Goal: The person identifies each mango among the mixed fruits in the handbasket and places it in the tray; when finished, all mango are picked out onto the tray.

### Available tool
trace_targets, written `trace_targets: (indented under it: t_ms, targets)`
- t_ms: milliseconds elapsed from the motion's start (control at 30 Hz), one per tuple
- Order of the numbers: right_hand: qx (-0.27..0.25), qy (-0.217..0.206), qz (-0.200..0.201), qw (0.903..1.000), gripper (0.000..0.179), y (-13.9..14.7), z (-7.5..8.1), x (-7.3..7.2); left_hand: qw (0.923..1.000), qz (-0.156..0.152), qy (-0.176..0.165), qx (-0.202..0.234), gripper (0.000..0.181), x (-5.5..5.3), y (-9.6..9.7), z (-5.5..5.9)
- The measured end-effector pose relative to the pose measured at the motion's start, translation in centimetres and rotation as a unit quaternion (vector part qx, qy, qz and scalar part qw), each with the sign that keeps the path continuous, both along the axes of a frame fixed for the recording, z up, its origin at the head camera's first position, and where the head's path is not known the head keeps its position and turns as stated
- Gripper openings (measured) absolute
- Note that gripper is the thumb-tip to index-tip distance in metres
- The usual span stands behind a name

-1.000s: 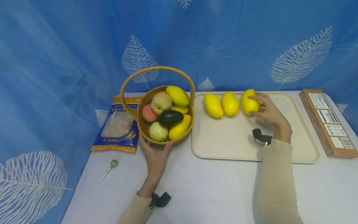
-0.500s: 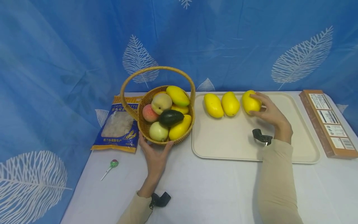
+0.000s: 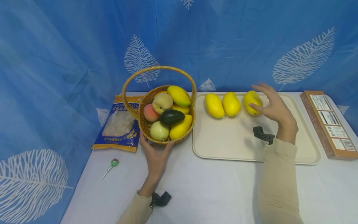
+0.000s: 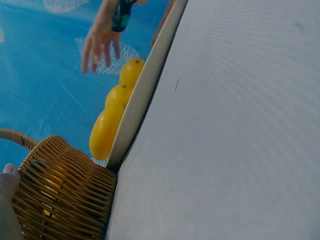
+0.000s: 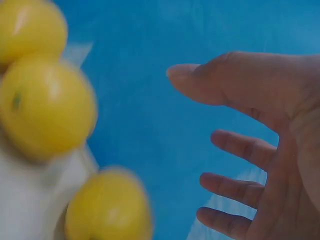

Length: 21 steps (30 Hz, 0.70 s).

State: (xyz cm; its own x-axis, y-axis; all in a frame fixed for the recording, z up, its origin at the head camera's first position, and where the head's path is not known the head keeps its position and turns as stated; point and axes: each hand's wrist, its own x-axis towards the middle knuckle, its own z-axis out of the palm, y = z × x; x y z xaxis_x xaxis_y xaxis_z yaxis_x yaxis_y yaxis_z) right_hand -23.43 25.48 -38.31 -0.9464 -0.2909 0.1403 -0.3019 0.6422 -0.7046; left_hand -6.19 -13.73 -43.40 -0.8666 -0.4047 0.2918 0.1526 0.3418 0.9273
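My left hand (image 3: 155, 155) holds the near side of a wicker basket (image 3: 141, 119), its thumb and forefinger spread along the wall; the other fingers are hidden. In the left wrist view the thumb (image 4: 9, 182) lies against the woven wall. Several fruits fill the basket, among them yellow mangoes (image 3: 181, 127), a dark green avocado-like fruit (image 3: 172, 117) and a pink peach (image 3: 151, 113). Three yellow mangoes stand in a row along the back of a cream tray (image 3: 223, 140). My right hand (image 3: 277, 107), fingers parted and holding nothing, hovers beside the rightmost mango (image 3: 251, 101).
Left of the basket lies a blue pasta bag (image 3: 118, 124), partly behind the basket. A green-headed lollipop (image 3: 114, 163) rests nearer the front. A long brown box (image 3: 328, 124) flanks the tray on the right. Blue leaf-print cloth (image 3: 235, 40) hangs behind the table.
My right hand has let go of the rightmost mango and drawn back up and to the right, its fingers spreading. The mango stays on the tray. My left hand keeps its place at the basket.
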Motion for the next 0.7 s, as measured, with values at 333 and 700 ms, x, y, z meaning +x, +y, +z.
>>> trace_targets:
  t_ms: [333, 700]
  targets:
    - [0.001, 0.097, 0.091, 0.9911, 0.073, -6.3, 4.1, 1.5, 1.0000, 0.003, -0.003, -0.003, 0.112, 0.0, 0.0, -0.1]
    - [0.022, 0.104, 0.177, 0.9785, 0.066, -11.5, 4.3, 2.4, 1.0000, 0.005, -0.003, -0.001, 0.112, -0.1, -0.1, -0.2]
